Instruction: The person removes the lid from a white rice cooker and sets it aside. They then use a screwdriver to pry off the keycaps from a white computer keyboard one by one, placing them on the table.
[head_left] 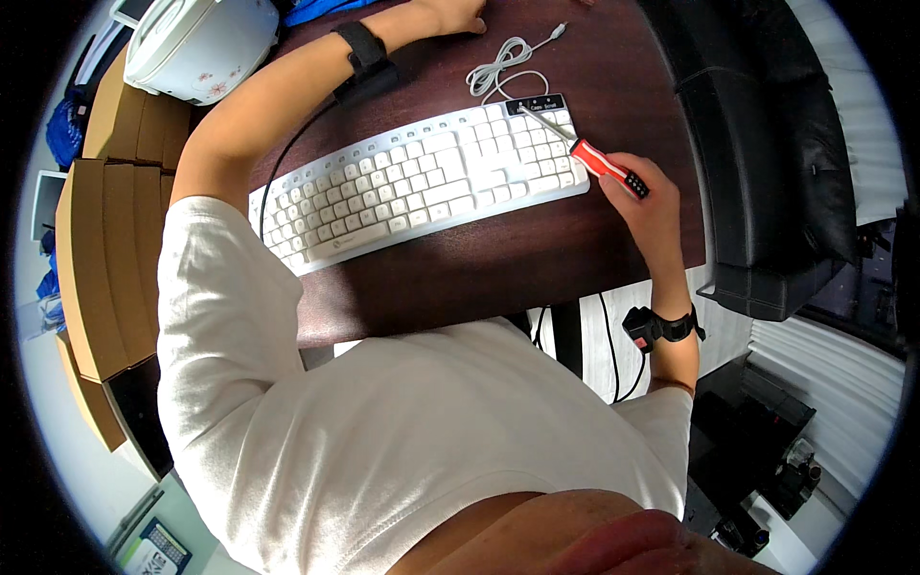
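A white keyboard [422, 177] lies at a slant on the dark brown table. My right hand [652, 196] is closed around the black end of a red, white-striped screwdriver [594, 158] at the keyboard's right side. The screwdriver's metal shaft points up and left, its tip over the black panel [537, 103] in the keyboard's upper right corner. I cannot tell whether the tip touches it. Beyond the keyboard, my left hand [450, 14] reaches over the table's far part; the picture's top edge cuts it off and its fingers are mostly hidden.
A coiled white cable [503, 65] with a plug lies behind the keyboard. At the far left stand a white rice cooker [206, 48] and cardboard boxes [110, 259]. A black leather sofa [767, 163] borders the table's right side. Black cables hang from both wrist straps.
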The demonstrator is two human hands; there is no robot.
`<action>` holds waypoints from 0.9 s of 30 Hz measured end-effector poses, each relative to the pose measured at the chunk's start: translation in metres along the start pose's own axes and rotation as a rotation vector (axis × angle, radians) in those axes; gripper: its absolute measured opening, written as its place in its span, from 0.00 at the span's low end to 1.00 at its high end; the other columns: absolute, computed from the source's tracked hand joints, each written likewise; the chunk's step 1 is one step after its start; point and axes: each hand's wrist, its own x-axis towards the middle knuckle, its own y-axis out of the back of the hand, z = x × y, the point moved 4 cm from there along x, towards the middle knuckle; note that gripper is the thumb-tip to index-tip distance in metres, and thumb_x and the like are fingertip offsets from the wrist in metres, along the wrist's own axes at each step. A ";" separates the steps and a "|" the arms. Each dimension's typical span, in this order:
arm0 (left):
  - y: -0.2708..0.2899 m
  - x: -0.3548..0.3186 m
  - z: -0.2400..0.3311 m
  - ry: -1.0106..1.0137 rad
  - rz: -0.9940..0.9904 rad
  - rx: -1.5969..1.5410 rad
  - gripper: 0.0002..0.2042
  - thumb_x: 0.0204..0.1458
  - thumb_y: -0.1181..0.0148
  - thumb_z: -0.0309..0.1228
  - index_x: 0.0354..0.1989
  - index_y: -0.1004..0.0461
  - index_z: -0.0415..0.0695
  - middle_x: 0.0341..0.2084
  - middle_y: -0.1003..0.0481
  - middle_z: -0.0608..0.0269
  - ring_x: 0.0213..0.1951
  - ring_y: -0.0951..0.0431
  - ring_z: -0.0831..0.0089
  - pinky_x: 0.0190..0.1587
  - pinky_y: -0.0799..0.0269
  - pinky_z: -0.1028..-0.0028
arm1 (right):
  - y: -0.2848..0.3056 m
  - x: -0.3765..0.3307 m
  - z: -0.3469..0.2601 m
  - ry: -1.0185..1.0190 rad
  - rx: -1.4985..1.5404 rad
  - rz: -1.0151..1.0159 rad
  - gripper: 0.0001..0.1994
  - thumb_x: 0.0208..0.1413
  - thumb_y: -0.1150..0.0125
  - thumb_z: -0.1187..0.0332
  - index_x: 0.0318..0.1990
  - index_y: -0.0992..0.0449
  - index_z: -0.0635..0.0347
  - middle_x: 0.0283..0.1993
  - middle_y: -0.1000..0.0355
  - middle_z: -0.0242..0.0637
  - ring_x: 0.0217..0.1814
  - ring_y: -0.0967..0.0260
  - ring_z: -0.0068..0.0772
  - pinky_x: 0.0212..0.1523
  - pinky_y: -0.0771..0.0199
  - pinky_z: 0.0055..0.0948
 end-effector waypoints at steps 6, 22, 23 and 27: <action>0.043 -0.039 0.020 -0.047 0.095 -0.165 0.13 0.47 0.37 0.39 0.31 0.21 0.41 0.27 0.22 0.48 0.34 0.21 0.54 0.37 0.27 0.61 | 0.011 0.013 -0.023 0.136 -0.101 -0.035 0.11 0.51 0.35 0.70 0.42 0.23 0.61 0.37 0.25 0.40 0.38 0.25 0.36 0.38 0.27 0.31; 0.015 -0.131 0.076 -0.125 -0.041 -0.488 0.13 0.46 0.34 0.34 0.34 0.22 0.38 0.29 0.22 0.51 0.35 0.20 0.57 0.39 0.26 0.65 | -0.005 0.079 -0.110 0.543 -0.650 -0.335 0.13 0.48 0.33 0.63 0.38 0.22 0.60 0.33 0.26 0.42 0.34 0.28 0.40 0.38 0.30 0.33; 0.016 -0.129 0.076 -0.135 -0.047 -0.496 0.13 0.46 0.34 0.34 0.34 0.22 0.37 0.29 0.22 0.51 0.35 0.20 0.58 0.39 0.26 0.65 | -0.004 0.083 -0.121 0.549 -0.645 -0.371 0.11 0.46 0.34 0.65 0.35 0.22 0.62 0.32 0.26 0.44 0.33 0.27 0.42 0.38 0.29 0.34; 0.010 -0.129 0.071 -0.118 -0.078 -0.561 0.13 0.44 0.33 0.34 0.34 0.22 0.36 0.29 0.21 0.50 0.35 0.20 0.58 0.39 0.26 0.66 | -0.005 0.094 -0.152 0.594 -0.590 -0.467 0.08 0.43 0.35 0.69 0.28 0.22 0.65 0.29 0.26 0.48 0.35 0.26 0.48 0.39 0.27 0.37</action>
